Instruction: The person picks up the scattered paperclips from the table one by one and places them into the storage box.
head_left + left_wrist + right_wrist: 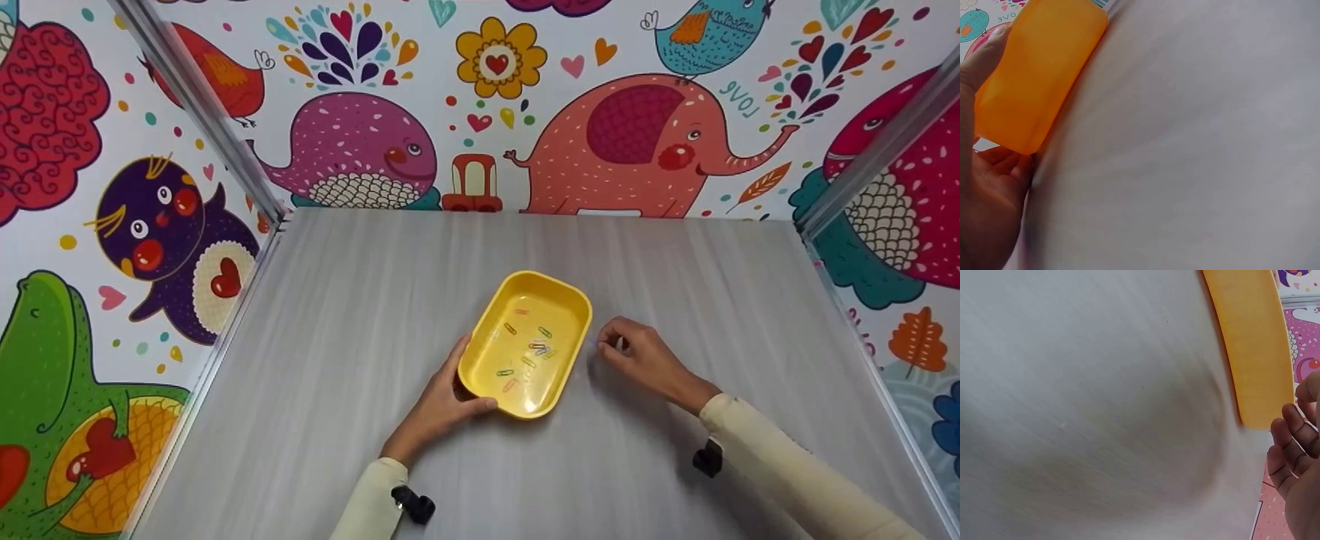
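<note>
A yellow tray [480, 341] with rounded corners stands on the table, and several coloured paper clips [528, 362] lie scattered on its floor. My left hand [439, 409] grips the tray's near left corner, thumb at the near rim and fingers along the left side. In the left wrist view the thumb [985, 59] lies against the orange-looking tray wall [1044, 67]. Just right of the tray, my right hand [645, 360] pinches a tiny pale paper clip [592, 342] between thumb and index finger. That clip is barely visible, and the right wrist view hardly shows it.
The grey wood-grain table [337, 300] extends around the tray. Printed cartoon panels [360, 150] enclose it at the back and both sides, with metal frame strips [217, 120] at the corners.
</note>
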### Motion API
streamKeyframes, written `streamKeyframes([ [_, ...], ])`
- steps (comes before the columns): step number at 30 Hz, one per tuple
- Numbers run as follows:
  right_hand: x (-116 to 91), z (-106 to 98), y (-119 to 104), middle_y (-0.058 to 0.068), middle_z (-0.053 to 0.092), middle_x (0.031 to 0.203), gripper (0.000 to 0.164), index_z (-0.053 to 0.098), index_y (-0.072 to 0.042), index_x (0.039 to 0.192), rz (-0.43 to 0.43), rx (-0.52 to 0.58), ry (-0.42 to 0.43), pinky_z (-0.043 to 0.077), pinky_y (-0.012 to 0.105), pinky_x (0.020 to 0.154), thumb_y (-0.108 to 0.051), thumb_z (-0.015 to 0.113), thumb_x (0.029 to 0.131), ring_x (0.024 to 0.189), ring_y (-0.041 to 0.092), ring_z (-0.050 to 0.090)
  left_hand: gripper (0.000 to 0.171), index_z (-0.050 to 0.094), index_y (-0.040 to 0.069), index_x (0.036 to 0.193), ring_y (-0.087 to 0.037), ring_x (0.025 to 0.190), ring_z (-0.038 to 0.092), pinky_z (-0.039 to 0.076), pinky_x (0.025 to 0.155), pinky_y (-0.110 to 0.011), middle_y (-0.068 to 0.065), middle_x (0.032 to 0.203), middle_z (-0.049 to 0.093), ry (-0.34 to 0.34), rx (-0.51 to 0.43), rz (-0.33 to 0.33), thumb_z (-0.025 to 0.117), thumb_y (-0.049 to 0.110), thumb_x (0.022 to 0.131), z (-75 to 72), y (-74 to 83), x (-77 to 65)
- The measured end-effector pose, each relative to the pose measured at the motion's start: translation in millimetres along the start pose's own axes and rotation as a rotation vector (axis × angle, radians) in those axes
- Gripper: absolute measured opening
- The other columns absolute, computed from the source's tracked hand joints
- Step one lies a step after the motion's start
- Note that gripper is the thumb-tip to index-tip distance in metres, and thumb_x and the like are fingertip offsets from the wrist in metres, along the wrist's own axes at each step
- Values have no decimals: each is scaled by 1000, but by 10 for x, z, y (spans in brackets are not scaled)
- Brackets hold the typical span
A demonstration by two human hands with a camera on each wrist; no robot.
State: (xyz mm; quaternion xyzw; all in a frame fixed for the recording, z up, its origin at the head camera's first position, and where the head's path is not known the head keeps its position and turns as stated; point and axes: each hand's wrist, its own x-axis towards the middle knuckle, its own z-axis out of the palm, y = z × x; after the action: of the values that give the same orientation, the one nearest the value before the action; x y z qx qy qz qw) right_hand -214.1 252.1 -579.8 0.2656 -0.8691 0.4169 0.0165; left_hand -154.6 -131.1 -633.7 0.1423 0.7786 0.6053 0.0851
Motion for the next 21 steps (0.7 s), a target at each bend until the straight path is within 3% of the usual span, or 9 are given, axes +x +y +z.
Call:
streamKeyframes([
  [4,43,-13,-64,-8,69,97,5,75,-7,105,42,-24,-30,54,28,78,-3,77,103,88,13,63,119,16,13,178,-21,158,41,23,131,-52,-3,179,33,0,2,-2,95,25,90,3,2,0],
  [8,103,-24,-120,-7,68,99,4,75,-4,107,72,-58,-70,56,31,82,-6,76,103,91,13,63,119,15,13,178,-22,158,40,24,131,-46,-4,179,33,-1,-7,-5,95,25,90,3,-4,-2],
  [12,160,-26,-163,-4,68,101,4,76,-4,107,65,-78,-95,58,35,82,-5,76,103,92,15,63,120,16,13,178,-25,157,42,26,129,-37,-7,178,34,-3,-2,12,95,29,90,-2,-14,-2],
  [16,203,-24,-205,-4,68,101,4,76,-8,107,58,-88,-121,57,32,80,-6,77,104,91,14,63,120,16,12,178,-23,156,43,26,127,-30,-6,178,34,-3,8,16,95,31,90,-3,-14,-2],
  [21,272,-17,-242,-7,68,99,5,76,-9,106,54,-103,-148,57,30,79,-12,78,104,89,14,63,120,17,13,178,-21,157,42,25,129,-32,-5,178,34,3,21,8,95,29,90,3,-13,10],
])
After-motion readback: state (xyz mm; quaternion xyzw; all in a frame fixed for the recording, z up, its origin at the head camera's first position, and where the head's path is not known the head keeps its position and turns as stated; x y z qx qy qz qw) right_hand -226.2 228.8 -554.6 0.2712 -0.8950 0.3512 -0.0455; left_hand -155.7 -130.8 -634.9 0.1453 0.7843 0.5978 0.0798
